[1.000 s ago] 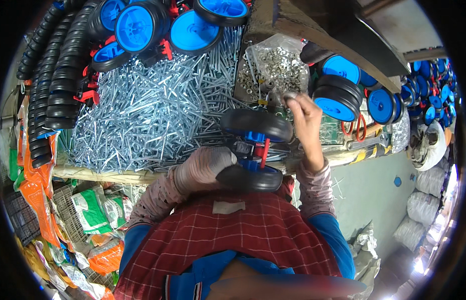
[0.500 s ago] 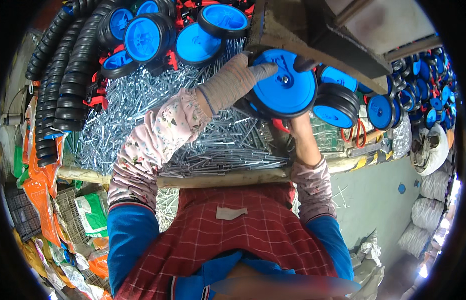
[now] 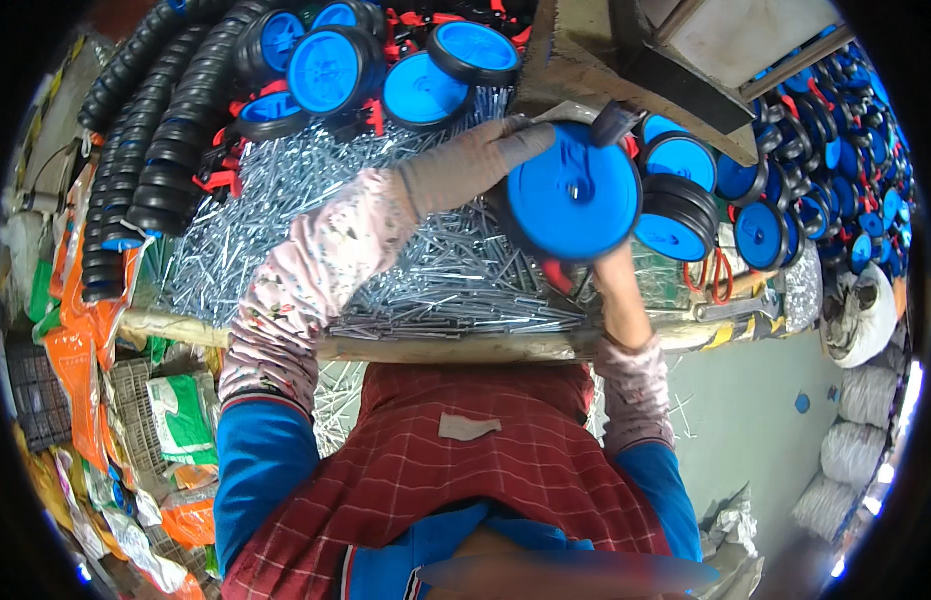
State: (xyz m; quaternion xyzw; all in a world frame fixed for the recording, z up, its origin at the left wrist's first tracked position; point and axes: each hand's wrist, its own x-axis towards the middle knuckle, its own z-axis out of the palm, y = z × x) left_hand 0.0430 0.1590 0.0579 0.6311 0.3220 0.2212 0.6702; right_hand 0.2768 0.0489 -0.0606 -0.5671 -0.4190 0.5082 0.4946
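Note:
A blue plastic wheel with a black tyre (image 3: 573, 200) is held up at the bench, its blue face toward me and slightly blurred. My gloved left hand (image 3: 470, 165) grips its upper left edge, the thumb lying along the rim. My bare right hand (image 3: 615, 275) comes up from below to the wheel's lower edge; its fingers are hidden behind it. A red part (image 3: 557, 276) shows just under the tyre. Right above the wheel, a dark metal block (image 3: 613, 122) on the machine frame (image 3: 590, 62) overlaps its top edge.
Loose metal pins (image 3: 315, 190) cover the bench left of the wheel. More blue wheels (image 3: 328, 70) and stacked black tyres (image 3: 170, 150) lie behind them. To the right are further wheels (image 3: 673, 235), red-handled pliers (image 3: 722, 275) and a wrench (image 3: 740, 308). A wooden edge (image 3: 455, 347) borders the bench.
The wheel has come a little nearer to me, and both hands have moved with it. The whole view has also shifted slightly.

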